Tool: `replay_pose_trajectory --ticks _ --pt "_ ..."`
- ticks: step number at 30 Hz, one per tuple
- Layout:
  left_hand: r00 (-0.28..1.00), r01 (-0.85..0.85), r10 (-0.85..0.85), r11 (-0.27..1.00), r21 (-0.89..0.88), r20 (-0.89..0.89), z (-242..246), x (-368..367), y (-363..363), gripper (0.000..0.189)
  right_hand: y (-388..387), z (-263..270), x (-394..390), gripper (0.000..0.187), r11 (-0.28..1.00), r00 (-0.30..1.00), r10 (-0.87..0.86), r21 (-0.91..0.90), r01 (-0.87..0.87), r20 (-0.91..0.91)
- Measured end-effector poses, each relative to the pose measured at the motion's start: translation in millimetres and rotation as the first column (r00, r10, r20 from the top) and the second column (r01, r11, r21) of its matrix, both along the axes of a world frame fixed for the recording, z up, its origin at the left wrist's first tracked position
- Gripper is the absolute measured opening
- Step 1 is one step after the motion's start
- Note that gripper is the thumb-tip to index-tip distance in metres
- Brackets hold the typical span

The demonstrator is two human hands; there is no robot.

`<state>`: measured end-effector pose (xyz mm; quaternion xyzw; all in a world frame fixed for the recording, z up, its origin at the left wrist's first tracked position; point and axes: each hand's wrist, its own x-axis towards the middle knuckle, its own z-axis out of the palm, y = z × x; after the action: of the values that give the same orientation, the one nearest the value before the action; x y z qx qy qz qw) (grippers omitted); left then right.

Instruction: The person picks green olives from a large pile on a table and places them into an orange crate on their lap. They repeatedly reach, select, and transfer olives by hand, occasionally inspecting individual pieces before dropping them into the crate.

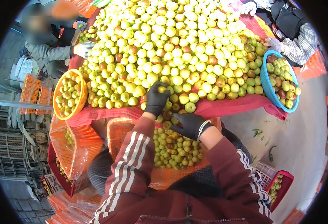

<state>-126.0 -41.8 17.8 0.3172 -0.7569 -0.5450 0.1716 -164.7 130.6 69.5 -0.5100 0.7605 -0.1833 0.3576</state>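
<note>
A large heap of green and reddish-brown jujubes (152, 53) covers the table before me. My left hand (157, 99), in a black glove, is at the heap's near edge, its fingers curled around a yellowish jujube (161, 89). Lower and to the right, my black-gloved right hand (190, 125) has thumb and fingers apart beside several jujubes (168, 120) at the table's edge. Its palm is hidden. Below both hands an orange plastic crate (164, 177) between my legs holds many smaller jujubes (178, 151).
A yellow basket (84, 96) and a blue basket (263, 74), both with jujubes, flank the heap. Red cloth (228, 107) lines the table edge. Lined orange crates (79, 148) stand left. Gloved hands of other people (83, 49) (273, 44) reach in from both sides.
</note>
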Motion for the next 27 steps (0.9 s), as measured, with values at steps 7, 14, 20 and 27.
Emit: replay_pose_trajectory --ticks 7,14,20,27 --pt "0.966 -0.206 0.163 0.954 -0.218 -0.202 0.0 5.7 -39.0 0.034 -2.8 3.5 3.9 0.046 0.999 1.0 0.018 0.038 -0.018 -0.02" --pt "0.957 0.083 0.108 0.79 -0.608 0.27 18.3 -28.5 -20.4 0.041 -6.6 12.9 8.1 0.047 0.998 0.999 0.04 0.055 -0.041 0.014" --pt "0.995 0.072 -0.035 0.901 -0.427 0.094 20.8 -20.2 -52.4 0.044 -6.2 15.1 3.5 0.048 1.0 1.0 0.003 0.006 -0.003 0.011" --pt "0.939 -0.131 0.324 0.643 0.754 -0.113 37.8 9.1 -18.5 0.037 -7.1 4.1 -1.7 0.053 0.855 0.96 -0.277 -0.467 0.225 -0.046"
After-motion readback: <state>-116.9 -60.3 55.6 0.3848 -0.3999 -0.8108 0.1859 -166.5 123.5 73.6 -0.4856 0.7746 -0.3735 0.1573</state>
